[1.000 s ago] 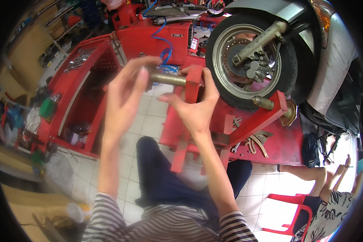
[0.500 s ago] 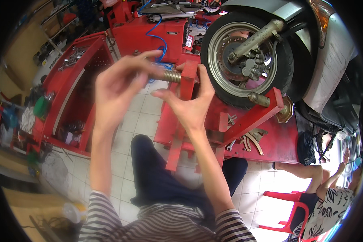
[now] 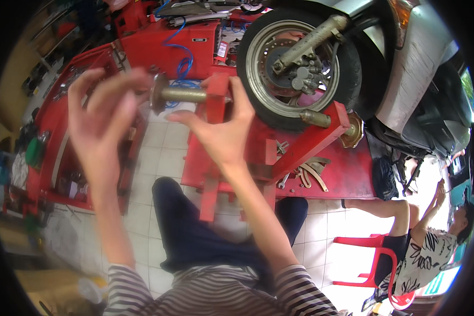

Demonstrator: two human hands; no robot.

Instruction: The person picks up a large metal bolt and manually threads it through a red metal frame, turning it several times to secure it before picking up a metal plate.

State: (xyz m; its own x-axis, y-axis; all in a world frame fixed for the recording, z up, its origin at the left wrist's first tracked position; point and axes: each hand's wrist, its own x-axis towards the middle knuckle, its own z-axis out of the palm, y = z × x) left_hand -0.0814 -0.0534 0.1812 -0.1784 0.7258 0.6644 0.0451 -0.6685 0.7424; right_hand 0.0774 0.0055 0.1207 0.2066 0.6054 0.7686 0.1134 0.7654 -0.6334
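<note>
A red steel clamp frame stands in front of me, and a long threaded bolt point(image 3: 185, 95) passes through the top of its left post point(image 3: 215, 102). At the bolt's left end is a round metal knob point(image 3: 158, 94). My left hand point(image 3: 102, 113) is beside that knob, fingers curved and apart, blurred by motion. My right hand point(image 3: 226, 134) is wrapped round the post's top, its fingers partly hidden behind it and its thumb stretched out below the bolt. The frame's right arm point(image 3: 313, 142) carries a second bolt point(image 3: 316, 118) with a flanged knob point(image 3: 353, 130).
A motorcycle's front wheel point(image 3: 300, 73) stands just behind the frame on a red platform point(image 3: 347, 174). Curved metal parts point(image 3: 313, 174) and a spanner point(image 3: 284, 180) lie there. At left is a red tool cart point(image 3: 58, 139). Another person point(image 3: 426, 253) sits on a red chair point(image 3: 371, 268) at right.
My left hand has moved left, away from the post, and the bolt's knob now shows. My right hand stays at the post. The whole view has shifted slightly.
</note>
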